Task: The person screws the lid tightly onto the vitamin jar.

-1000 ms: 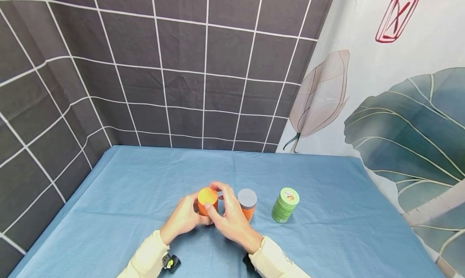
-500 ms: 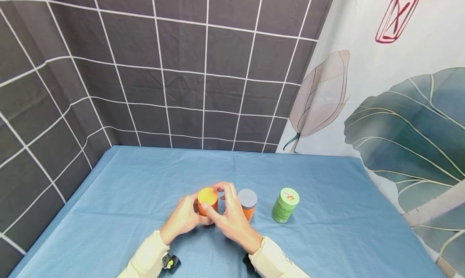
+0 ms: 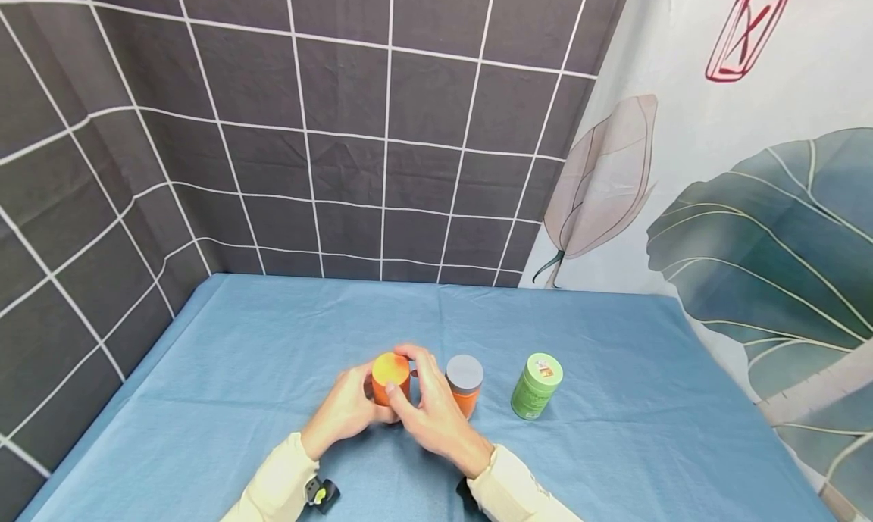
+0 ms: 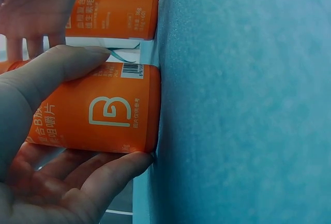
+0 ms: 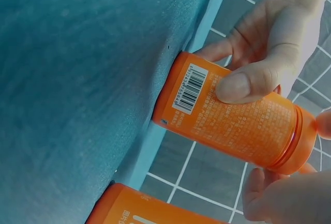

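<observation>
An orange pill bottle (image 5: 207, 115) with Chinese print and a barcode stands upright on the blue cloth in front of me. My left hand (image 3: 346, 408) grips its body from the left, thumb on the near side and fingers round the far side. From above, my right hand (image 3: 436, 412) pinches the orange lid (image 3: 390, 369) between thumb and fingers. A narrow groove shows between lid and body in the right wrist view. Just beyond my right hand stands a second orange bottle with a grey lid (image 3: 464, 373), partly hidden by that hand.
A green canister (image 3: 535, 386) stands further right on the blue cloth-covered table (image 3: 273, 325). Behind the table hangs a dark cloth with a white grid (image 3: 348, 162). A white cloth with a leaf print (image 3: 600, 181) hangs at the right.
My right thumb and fingertips have shifted slightly round the lid, first one way, then back. The left hand and the bottles have kept their places.
</observation>
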The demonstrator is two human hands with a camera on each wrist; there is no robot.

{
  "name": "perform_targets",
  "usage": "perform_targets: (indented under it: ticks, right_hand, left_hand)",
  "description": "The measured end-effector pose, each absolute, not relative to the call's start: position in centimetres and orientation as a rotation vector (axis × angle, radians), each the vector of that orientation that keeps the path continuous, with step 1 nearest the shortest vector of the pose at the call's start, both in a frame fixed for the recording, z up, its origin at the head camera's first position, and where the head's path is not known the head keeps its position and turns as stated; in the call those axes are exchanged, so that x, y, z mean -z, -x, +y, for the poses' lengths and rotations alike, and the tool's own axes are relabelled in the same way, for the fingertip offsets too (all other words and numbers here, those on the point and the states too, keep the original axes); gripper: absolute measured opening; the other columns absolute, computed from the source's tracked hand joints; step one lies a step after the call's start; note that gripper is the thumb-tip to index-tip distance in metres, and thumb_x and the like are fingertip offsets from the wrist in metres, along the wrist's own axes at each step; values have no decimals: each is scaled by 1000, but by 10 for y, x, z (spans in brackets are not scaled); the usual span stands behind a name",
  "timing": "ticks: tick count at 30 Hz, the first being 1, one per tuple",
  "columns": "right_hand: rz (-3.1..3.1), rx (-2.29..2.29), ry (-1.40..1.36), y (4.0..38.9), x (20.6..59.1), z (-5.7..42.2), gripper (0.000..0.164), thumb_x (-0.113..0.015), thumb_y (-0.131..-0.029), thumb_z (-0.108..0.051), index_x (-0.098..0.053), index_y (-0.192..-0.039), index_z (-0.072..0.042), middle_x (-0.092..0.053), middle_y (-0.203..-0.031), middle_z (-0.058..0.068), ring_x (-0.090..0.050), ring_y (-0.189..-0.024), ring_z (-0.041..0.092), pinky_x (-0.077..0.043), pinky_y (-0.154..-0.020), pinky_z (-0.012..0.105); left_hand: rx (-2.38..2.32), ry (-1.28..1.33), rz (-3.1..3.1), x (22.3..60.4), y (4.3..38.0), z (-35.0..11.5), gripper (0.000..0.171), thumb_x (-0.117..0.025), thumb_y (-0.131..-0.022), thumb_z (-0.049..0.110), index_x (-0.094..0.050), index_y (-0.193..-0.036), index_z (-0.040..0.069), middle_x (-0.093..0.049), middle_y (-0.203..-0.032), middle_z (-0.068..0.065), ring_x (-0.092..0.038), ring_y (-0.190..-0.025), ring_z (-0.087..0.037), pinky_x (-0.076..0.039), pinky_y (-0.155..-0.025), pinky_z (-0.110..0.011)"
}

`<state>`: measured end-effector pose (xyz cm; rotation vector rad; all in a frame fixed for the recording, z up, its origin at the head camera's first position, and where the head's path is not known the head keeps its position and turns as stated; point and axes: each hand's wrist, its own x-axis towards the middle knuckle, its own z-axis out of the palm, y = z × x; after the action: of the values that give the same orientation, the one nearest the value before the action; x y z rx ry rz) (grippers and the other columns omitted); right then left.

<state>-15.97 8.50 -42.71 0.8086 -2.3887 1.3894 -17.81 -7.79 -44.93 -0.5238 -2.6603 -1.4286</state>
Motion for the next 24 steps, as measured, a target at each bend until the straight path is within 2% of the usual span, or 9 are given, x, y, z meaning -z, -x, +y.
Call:
perform_targets:
  ticks: [6,15,20,24]
  right_hand:
    - [-2347,-1382,-795,160,429,85,40,-59,-88,-27,-45,-123,-13,-48,-121,-5,-44,-110,10,-42,-86,38]
    - [-2332,-1366,-768,162,430,85,39,-61,-86,-34,-46,-116,-15,-46,-116,-5,-44,-107,9,-42,-84,36]
    - [-2333,-1401,-755,162,429,84,41,-60,-87,-34,-44,-121,-16,-47,-119,-3,-43,-109,9,-41,-85,34]
    - [-2340,-1385,-805,161,430,85,39,-54,-91,-28,-41,-127,-19,-47,-125,1,-43,-111,11,-41,-88,38]
  left_hand:
    - [1426,525,-2667,450,178,-78,58,-84,-54,16,-62,-108,17,-63,-92,9,-55,-79,-9,-46,-77,-28]
    - [1430,524,-2671,449,178,-78,59,-84,-54,16,-62,-109,19,-62,-88,11,-53,-76,-9,-45,-72,-25]
    - [1421,504,-2677,448,178,-78,60,-84,-53,15,-62,-109,17,-62,-86,10,-53,-75,-10,-45,-72,-26]
    - [1436,509,-2670,449,178,-78,57,-85,-53,15,-62,-105,16,-63,-87,8,-54,-75,-10,-46,-72,-26]
